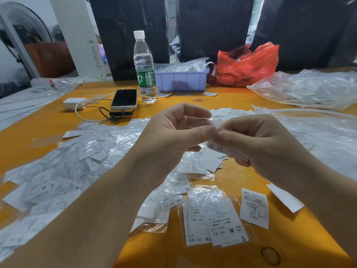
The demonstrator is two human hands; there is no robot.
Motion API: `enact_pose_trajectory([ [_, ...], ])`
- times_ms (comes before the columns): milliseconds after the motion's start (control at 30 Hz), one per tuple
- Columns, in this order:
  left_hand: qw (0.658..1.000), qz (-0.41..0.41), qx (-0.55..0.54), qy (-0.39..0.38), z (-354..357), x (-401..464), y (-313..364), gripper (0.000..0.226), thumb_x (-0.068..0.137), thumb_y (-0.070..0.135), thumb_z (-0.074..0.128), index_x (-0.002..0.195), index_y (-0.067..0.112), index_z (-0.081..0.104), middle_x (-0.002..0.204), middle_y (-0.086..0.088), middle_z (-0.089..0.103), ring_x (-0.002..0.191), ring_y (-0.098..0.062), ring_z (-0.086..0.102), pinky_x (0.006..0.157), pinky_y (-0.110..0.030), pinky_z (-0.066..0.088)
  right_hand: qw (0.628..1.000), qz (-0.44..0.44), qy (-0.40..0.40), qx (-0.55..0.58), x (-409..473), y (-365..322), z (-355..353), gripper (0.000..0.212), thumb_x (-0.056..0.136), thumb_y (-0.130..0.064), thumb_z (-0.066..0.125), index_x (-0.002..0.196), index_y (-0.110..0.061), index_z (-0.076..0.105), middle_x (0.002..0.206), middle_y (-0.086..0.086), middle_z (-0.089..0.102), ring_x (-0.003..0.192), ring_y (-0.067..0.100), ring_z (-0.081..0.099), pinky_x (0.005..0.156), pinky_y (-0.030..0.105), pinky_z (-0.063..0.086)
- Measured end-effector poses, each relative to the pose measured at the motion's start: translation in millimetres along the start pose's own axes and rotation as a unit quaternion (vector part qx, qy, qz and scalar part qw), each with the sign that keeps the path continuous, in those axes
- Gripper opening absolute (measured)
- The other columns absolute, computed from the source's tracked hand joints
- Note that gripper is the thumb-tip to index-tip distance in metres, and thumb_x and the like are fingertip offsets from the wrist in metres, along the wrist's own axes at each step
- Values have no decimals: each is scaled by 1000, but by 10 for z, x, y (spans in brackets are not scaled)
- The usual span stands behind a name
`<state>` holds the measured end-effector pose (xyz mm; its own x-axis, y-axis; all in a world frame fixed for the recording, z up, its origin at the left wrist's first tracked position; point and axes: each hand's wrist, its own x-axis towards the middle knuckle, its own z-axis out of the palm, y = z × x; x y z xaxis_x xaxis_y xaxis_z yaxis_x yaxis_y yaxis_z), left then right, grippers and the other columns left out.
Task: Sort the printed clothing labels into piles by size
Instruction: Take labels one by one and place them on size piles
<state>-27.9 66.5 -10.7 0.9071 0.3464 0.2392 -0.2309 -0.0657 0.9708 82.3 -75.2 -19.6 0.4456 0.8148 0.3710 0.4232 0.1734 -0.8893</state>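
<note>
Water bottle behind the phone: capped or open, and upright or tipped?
Capped and upright. The water bottle stands on the orange table with its white cap on top, beside the phone.

An orange counter [216,101] carries everything. On its left and middle lies a wide heap of labels [63,171], many in clear sleeves. Near the front edge sit a small stack [214,221] showing M and S, and a single label [254,209] beside it. Farther back stand a bottle [144,68], a phone [124,98], a charger [74,103], a purple tray [181,79], a red bag [245,64] and clear bags [309,89].
</note>
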Motion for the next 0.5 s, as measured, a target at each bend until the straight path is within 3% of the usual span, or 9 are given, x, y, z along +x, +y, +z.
enact_pose_trajectory([
  [133,1000,0,-11,-2,-3,-5,4,16,62,24,79,76,25,73,80,2,73,73,-12,67,59,-22,54,1000,-11,-14,-13,-6,13,-14,19,82,-31,70,78,-14,77,57,-5,60,51,2,51,49,11,36],
  [233,1000,1,-7,-4,2,-1,-3,15,64,21,74,78,23,70,77,3,72,69,-12,66,58,-21,53,997,-14,-27,-65,-10,24,0,22,79,-38,67,81,-19,77,67,10,65,60,25,54,55,25,39],
  [300,1000,0,-5,-9,1,1,-3,16,64,22,75,79,23,70,77,2,72,70,-13,65,58,-22,53,997,-16,-26,-76,-9,25,0,23,79,-40,67,81,-20,77,69,15,64,63,31,53,53,25,39],
  [400,1000,-2,10,-11,-10,4,0,23,63,23,75,85,20,68,77,1,72,68,-13,65,56,-23,52,997,-17,-22,-69,0,24,-12,24,79,-41,66,79,-19,77,65,16,60,57,27,47,49,23,35],
  [500,1000,-1,22,-14,-24,6,12,27,64,24,75,89,18,68,77,1,72,64,-13,63,55,-23,50,999,-15,-15,-44,-4,17,-16,23,82,-38,69,78,-17,77,57,2,57,52,7,46,47,16,34],
])
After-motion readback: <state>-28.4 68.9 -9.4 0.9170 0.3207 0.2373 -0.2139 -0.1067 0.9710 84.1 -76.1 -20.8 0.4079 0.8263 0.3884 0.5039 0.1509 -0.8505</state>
